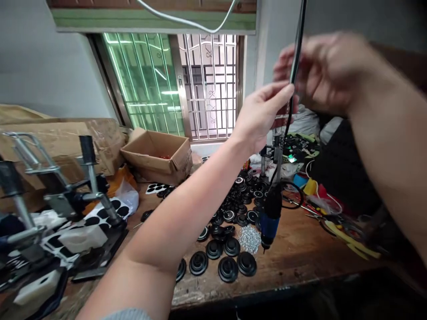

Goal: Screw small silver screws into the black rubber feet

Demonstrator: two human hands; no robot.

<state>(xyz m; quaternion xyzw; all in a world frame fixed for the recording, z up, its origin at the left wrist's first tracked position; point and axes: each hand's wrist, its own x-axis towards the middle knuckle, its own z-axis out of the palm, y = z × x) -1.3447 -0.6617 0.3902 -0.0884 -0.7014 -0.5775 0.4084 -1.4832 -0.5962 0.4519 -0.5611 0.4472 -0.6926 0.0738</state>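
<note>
Left hand: mine (262, 111), raised in front of the window (210, 89), thumb and fingertips pinching the black cord (302, 18).
Right hand: also mine (328, 66), a little higher and on the other side of the cord, fingers loosely bent; it is blurred, so I cannot tell whether they touch the cord or close on it.
Black cord: comes down from the top edge, passes between my left thumb and fingers, and runs on below my grip toward the driver.
Blue driver: the blue and black powered driver (269, 224) is upright, tip downward, well below my pinch and slightly to its left; neither hand is on it.
Black discs: stepped round pieces (228, 268) lie near the driver, a few at the front edge, many more heaped behind.
Silver fasteners: a small pile (249, 240) just left of the driver on the wooden bench (296, 253).
Bench left: lever presses (96, 191) beyond my forearm, a white block (83, 240) beside them, and an open cardboard box (147, 164) farther back.
Bench right: yellow strips (353, 246) among scattered tools.
</note>
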